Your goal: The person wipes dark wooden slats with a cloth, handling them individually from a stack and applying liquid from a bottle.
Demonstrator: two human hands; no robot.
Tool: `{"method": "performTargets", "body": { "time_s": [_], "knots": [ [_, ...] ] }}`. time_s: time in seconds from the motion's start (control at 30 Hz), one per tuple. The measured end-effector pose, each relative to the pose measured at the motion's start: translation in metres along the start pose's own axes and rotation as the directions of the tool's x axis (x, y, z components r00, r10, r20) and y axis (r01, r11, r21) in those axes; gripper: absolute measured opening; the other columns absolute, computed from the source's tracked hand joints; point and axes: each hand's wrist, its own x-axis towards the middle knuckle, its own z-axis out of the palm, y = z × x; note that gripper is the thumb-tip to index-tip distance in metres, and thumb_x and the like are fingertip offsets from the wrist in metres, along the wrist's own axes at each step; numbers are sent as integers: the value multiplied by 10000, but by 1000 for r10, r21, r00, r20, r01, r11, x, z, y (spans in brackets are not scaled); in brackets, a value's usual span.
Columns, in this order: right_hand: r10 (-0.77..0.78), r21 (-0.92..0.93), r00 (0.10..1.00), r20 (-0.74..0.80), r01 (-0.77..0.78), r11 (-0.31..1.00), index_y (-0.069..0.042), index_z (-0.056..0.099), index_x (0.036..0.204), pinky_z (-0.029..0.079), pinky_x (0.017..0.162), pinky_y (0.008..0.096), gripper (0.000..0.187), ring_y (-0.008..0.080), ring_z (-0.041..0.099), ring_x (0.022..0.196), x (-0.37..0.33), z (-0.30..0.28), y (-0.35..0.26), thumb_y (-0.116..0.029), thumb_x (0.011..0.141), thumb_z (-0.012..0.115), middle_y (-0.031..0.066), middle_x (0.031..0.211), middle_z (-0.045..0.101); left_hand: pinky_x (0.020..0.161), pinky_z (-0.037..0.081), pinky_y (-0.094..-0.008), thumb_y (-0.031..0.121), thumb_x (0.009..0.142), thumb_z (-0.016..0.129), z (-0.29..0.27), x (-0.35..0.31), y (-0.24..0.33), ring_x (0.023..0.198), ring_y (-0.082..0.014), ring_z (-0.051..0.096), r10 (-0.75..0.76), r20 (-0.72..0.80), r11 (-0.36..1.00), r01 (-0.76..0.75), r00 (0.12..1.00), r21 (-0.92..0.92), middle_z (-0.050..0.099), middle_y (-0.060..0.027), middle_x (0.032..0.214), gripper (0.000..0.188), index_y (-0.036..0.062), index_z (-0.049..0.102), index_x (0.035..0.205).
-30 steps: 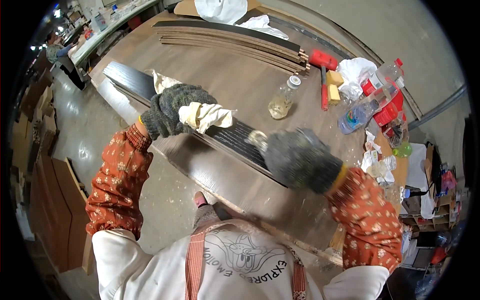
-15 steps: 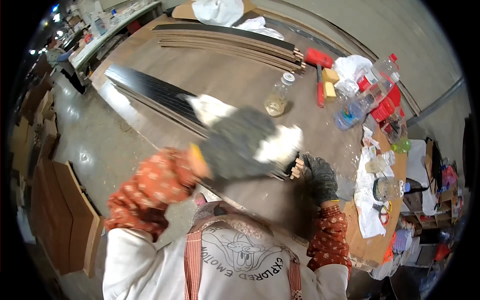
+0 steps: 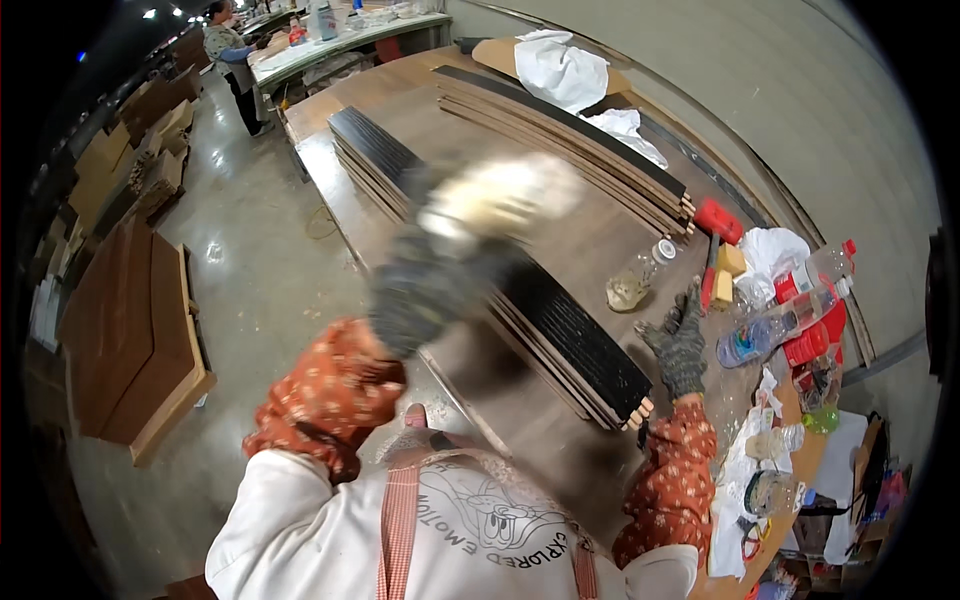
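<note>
Workshop, long brown table (image 3: 560, 250) with stacked dark slats (image 3: 560, 330). Left hand (image 3: 440, 280), gloved and blurred, clutches a pale rag (image 3: 500, 195) above the slats; right hand (image 3: 680, 345), fingers spread, lies flat on the table beside the stack's end. Best to wipe along the grain, bracing the stack. Small glass jar (image 3: 635, 285) holds yellowish liquid; plastic bottle (image 3: 765, 335) looks nearly empty.
</note>
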Motion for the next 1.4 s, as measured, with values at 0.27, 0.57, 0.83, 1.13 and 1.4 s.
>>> {"method": "performTargets", "body": {
  "time_s": [0.27, 0.57, 0.83, 1.13, 1.4],
  "knots": [
    [-108, 61, 991, -78, 113, 992, -154, 62, 1509, 492, 914, 354, 1168, 241, 558, 1078, 75, 57, 18, -59, 641, 837, 117, 1241, 530, 611, 513, -301, 237, 902, 611, -144, -184, 68, 831, -209, 612, -158, -762, 985, 44, 628, -168, 572, -115, 1212, 467, 103, 451, 1319],
    [-235, -222, 971, 38, 237, 946, -113, 297, 1438, 477, 936, 382, 905, 263, 590, 1097, 60, 22, -24, -124, 685, 801, 145, 1196, 596, 993, 432, -352, 165, 961, 502, -97, -157, 84, 1173, -249, 538, 23, -473, 953, 124, 881, 277, 532, -154, 1322, 394, -10, 485, 1313],
    [-406, -771, 818, 407, 546, 328, -184, 507, 1350, 466, 806, 396, 716, 292, 585, 852, -55, -52, -147, -238, 682, 758, 114, 916, 601, 873, 497, -300, 236, 894, 640, 35, -32, 98, 1027, -189, 599, -59, -251, 953, 129, 966, 272, 616, -105, 1154, 415, 34, 539, 1242],
    [-327, -874, 842, 429, 478, 83, -206, 589, 1260, 443, 783, 414, 564, 281, 554, 873, -114, -59, -163, -171, 705, 683, 84, 919, 578, 857, 480, -288, 163, 896, 626, 61, -11, 81, 986, -150, 603, 27, -130, 921, 25, 991, 389, 629, -83, 1130, 377, -2, 559, 1228],
    [-513, -811, 699, 499, 585, 8, -157, 608, 1214, 442, 772, 434, 432, 269, 555, 837, -96, -49, -172, -172, 782, 617, 73, 900, 572, 852, 500, -328, 147, 952, 539, 29, -32, 82, 1019, -217, 608, 14, -253, 892, 102, 967, 440, 595, -141, 1180, 327, -28, 560, 1228]
  ]
}}
